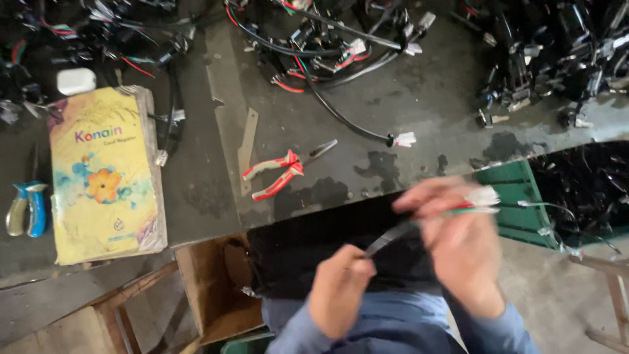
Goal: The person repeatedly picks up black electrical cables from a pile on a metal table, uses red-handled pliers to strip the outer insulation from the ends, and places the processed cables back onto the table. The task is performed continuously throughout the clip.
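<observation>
My left hand (341, 285) is closed around the lower end of a thin wire harness (392, 236), near my lap. My right hand (458, 242) pinches the harness's upper end, where red and green wires meet a white connector (483, 195). Both hands are blurred by motion. They hover just in front of the workbench edge, above a black cloth (295, 246) on my lap.
Red-handled pliers (283, 172) lie on the grey workbench (406, 98). A yellow book (101, 174) and blue-handled tool (27, 208) lie at left. Tangled harnesses (327, 39) pile at the back. A green crate (514, 196) stands right, a cardboard box (209, 288) below.
</observation>
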